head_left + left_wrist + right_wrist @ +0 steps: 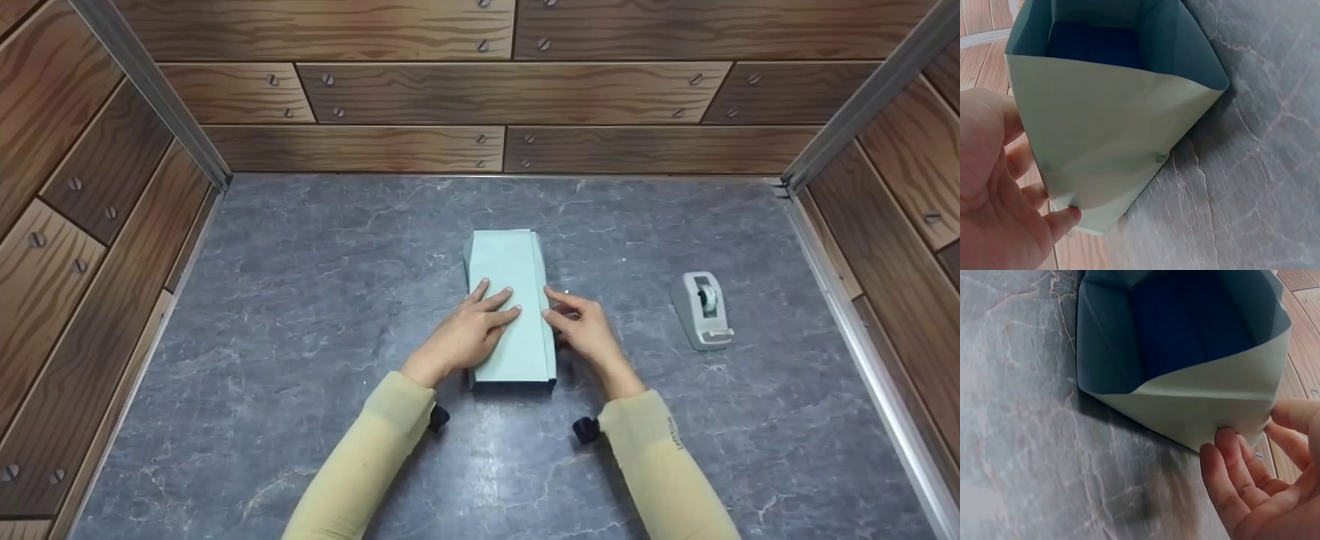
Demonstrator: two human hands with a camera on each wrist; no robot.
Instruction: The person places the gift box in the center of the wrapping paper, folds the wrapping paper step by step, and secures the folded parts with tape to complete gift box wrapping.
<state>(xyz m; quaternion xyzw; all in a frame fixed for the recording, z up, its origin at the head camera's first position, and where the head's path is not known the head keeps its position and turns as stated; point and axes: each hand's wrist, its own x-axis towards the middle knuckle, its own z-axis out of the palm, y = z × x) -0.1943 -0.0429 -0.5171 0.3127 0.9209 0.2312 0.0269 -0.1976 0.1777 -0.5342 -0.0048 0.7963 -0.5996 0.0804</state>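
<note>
A pale green paper bag lies flat side up on the grey surface, its wide mouth facing the person. Through the opening in the left wrist view shows the bag's dark blue inside. My left hand rests spread across the top face, fingers fairly straight, with one fingertip against the side. At the long right edge, my right hand pinches the paper: several fingertips sit on the side panel, while the thumb lies at the top edge.
A grey tape dispenser with a roll of tape stands to the right of the bag on the marbled grey surface. Wood-patterned panels wall in the back and both sides, with metal strips along the edges.
</note>
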